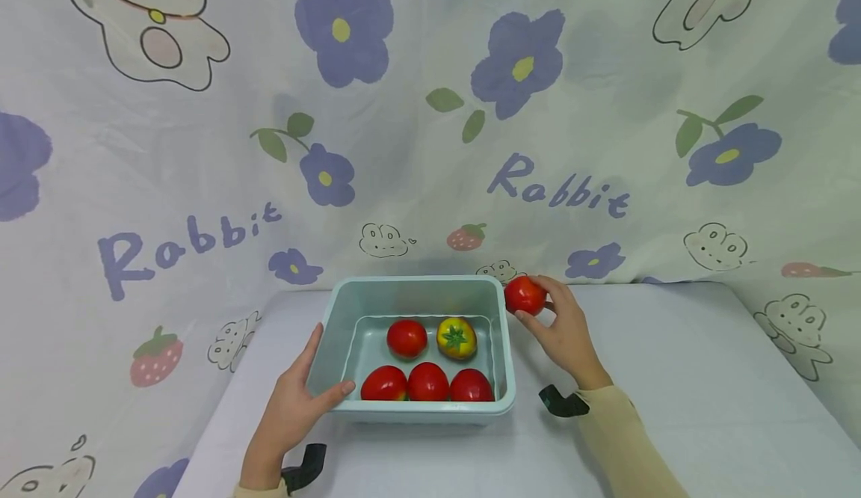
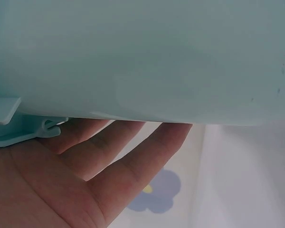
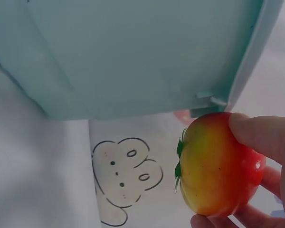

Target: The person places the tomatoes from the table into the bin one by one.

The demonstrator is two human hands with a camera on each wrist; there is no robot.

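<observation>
1. I see my right hand (image 1: pixel 565 326) pinching a red tomato (image 1: pixel 525 295) between thumb and curled fingers (image 3: pixel 261 135), just outside the far right corner of the pale green tub (image 1: pixel 504 378).
2. The tub's opening lies to the left of those fingers, just over the rim; the tomato is round, with no long axis, its green stem end facing the tub wall.
3. My left hand (image 1: pixel 296 401) rests with straight fingers (image 2: pixel 133 161) flat against the tub's left wall, thumb over the rim.
4. Five tomatoes (image 1: pixel 427 380) lie inside, well left of the right-hand fingers.
5. The right hand is clearly nearer to the held tomato.
</observation>
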